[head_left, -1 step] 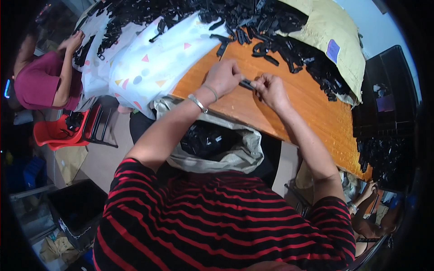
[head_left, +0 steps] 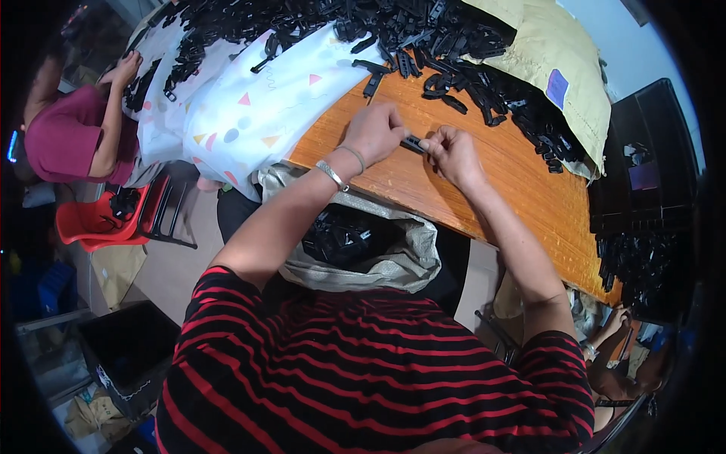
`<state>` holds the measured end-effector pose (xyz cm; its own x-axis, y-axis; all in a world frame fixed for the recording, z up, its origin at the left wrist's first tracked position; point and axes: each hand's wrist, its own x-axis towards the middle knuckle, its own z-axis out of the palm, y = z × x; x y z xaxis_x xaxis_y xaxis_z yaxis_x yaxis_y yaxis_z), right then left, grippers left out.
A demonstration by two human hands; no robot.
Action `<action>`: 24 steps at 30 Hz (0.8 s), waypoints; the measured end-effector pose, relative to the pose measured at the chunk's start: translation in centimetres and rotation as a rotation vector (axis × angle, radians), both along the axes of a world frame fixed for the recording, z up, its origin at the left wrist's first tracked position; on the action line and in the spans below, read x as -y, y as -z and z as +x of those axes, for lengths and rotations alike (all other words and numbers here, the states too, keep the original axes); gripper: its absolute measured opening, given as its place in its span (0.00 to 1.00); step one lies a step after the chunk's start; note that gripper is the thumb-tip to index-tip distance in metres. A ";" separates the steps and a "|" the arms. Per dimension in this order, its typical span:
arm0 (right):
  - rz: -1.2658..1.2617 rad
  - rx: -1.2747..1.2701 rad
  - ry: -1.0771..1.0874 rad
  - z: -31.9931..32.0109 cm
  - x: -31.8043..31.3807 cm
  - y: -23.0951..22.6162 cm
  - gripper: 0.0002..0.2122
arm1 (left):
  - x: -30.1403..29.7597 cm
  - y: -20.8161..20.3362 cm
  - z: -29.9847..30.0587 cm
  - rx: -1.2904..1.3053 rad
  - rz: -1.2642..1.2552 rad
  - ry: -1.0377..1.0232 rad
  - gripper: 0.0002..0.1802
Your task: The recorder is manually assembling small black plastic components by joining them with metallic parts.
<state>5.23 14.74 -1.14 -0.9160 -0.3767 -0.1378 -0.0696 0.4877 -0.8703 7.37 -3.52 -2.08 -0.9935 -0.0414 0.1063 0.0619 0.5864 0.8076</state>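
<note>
Your left hand (head_left: 376, 130) and right hand (head_left: 456, 153) pinch one small black piece (head_left: 413, 143) between them, each grip narrow on it, above the surface (head_left: 529, 189), nearer its left edge. Loose black parts (head_left: 423, 30) heap along the far edge; an open sack (head_left: 423, 257) sits below the near edge.

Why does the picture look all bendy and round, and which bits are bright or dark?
In the head view, the fisheye lens bends straight edges and the corners go black; also in the head view, the patterned white sheet looks bright, while a shadow falls on the wooden table near the right hand; and the black box, lower left in the head view, looks very dark inside.
</note>
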 end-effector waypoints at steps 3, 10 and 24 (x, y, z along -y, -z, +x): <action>-0.013 0.013 0.016 0.7 -0.1 -0.3 0.10 | 0.0 0.0 0.4 0.034 -0.006 -0.014 0.11; -0.017 0.171 -0.256 3.3 -1.6 -1.2 0.10 | 3.0 -1.5 2.6 0.298 0.151 0.445 0.12; 0.424 -0.657 0.043 -4.8 -1.9 0.1 0.11 | 3.6 0.6 -4.5 -0.231 -0.354 -0.247 0.13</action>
